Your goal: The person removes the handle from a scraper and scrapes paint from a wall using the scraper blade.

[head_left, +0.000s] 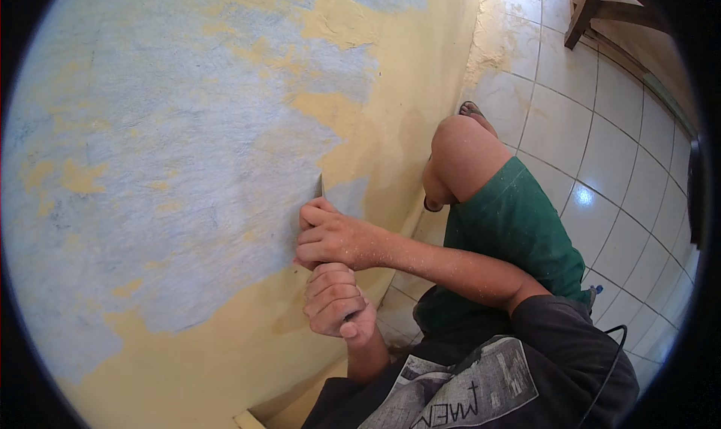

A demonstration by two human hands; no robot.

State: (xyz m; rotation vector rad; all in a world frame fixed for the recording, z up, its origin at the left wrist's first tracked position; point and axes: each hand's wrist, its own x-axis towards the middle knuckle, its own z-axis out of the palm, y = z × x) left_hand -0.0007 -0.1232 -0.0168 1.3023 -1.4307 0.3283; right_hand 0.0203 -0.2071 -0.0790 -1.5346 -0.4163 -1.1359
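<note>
My right hand (341, 238) is closed round a thin metal-bladed scraper (323, 186). Its blade points up from the fingers, seen nearly edge-on against the painted wall (225, 124). Directly below and touching it, my left hand (337, 302) forms a fist, seemingly round the lower part of the same tool; the handle is hidden by both hands. Blue-grey patches show across the wall among yellow paint with ragged edges. Pale specks of dust cling to my right forearm.
My bent knee (467, 153) in green shorts is to the right, near the wall's foot. Pale dust and flakes (487, 46) lie along the white tiled floor (563, 113). Wooden furniture legs (586, 12) stand at the upper right. A black cable (611, 367) hangs by my shirt.
</note>
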